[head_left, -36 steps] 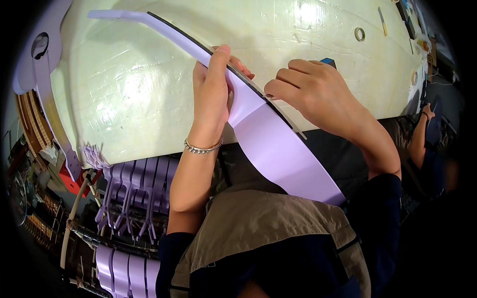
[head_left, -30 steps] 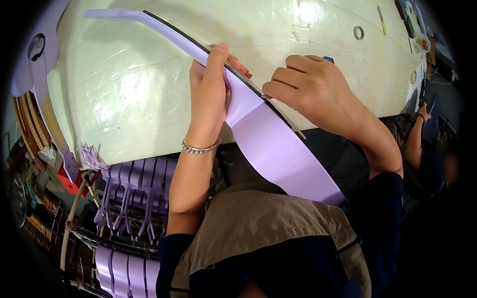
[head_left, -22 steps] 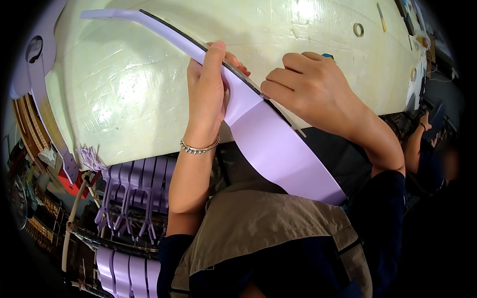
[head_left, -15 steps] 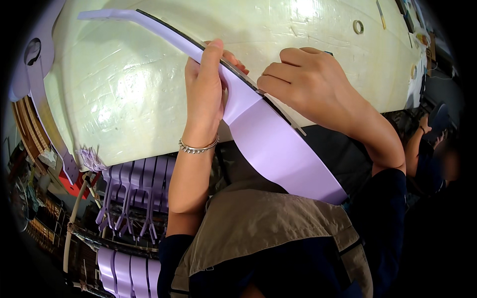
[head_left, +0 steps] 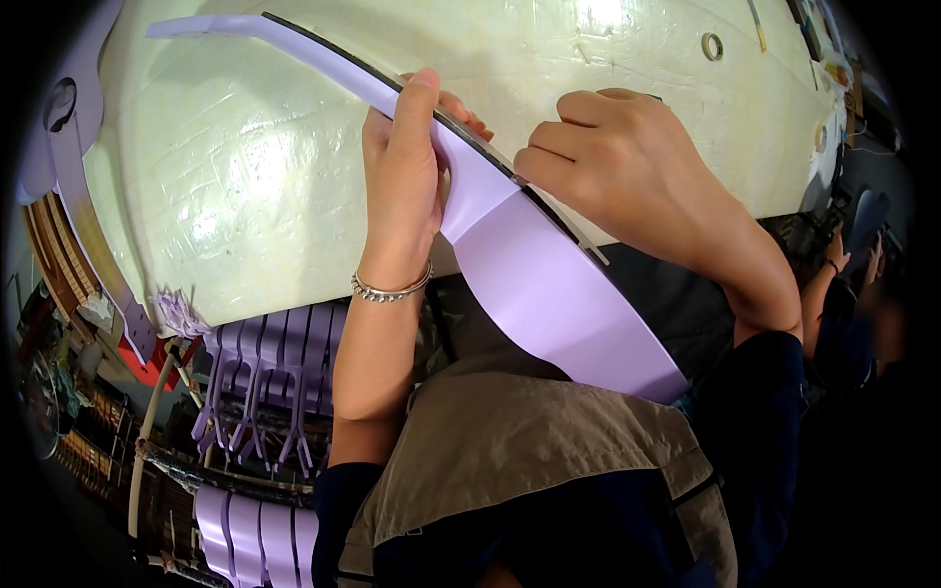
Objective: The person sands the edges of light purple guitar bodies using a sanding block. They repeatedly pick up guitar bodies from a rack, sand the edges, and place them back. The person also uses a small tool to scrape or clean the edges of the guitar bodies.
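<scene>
- Here's the lilac guitar (head_left: 559, 294), on edge, neck out over the pale desk (head_left: 265, 206), wide end at the brown apron (head_left: 539, 431), seemingly braced there!
- Left hand (head_left: 404, 162) wraps the neck firmly, likely steadying it.
- Right hand (head_left: 618, 157) curls in at the dark strip (head_left: 323, 47); fingertips hidden, can't tell what they pinch.

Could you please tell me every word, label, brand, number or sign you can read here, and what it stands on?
None can be read: the purple guitar in the left hand, the pale table and the tape roll show no legible marks.
The dim edges are too blurred to tell.
</scene>
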The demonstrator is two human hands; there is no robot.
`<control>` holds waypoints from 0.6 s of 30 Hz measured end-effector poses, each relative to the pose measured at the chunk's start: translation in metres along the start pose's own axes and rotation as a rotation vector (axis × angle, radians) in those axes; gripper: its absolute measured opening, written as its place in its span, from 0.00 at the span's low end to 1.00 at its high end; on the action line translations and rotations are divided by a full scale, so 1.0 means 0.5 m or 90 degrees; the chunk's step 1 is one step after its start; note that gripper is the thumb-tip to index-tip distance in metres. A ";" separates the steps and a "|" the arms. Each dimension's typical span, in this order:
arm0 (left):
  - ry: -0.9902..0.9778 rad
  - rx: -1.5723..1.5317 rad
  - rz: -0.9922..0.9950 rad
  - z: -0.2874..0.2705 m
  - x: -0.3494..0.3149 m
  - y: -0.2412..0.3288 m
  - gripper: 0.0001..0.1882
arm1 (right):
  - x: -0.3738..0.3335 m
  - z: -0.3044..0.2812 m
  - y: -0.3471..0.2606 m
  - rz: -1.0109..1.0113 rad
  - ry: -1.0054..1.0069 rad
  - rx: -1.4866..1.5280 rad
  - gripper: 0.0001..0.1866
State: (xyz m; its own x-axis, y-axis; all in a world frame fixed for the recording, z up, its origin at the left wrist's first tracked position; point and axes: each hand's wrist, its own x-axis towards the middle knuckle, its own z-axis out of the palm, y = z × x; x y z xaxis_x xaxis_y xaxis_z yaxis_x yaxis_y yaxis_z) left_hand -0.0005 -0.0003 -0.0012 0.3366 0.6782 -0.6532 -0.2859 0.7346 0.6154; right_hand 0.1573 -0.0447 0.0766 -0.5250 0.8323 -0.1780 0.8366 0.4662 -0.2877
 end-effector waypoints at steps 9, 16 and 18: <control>-0.011 0.003 0.000 -0.004 0.002 -0.002 0.13 | 0.005 0.003 0.005 0.001 0.008 0.015 0.05; -0.008 -0.013 0.014 -0.003 0.002 -0.005 0.13 | -0.007 -0.003 0.007 -0.006 -0.028 0.056 0.06; -0.014 -0.012 0.013 -0.005 0.002 -0.005 0.13 | -0.003 0.002 0.010 -0.003 -0.007 0.058 0.06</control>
State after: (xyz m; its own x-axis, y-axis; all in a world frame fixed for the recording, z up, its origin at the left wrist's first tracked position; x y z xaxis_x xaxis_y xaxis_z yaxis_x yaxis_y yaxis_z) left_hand -0.0015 -0.0013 -0.0046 0.3494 0.6929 -0.6307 -0.3103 0.7207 0.6199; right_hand 0.1621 -0.0438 0.0746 -0.5307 0.8266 -0.1874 0.8171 0.4403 -0.3721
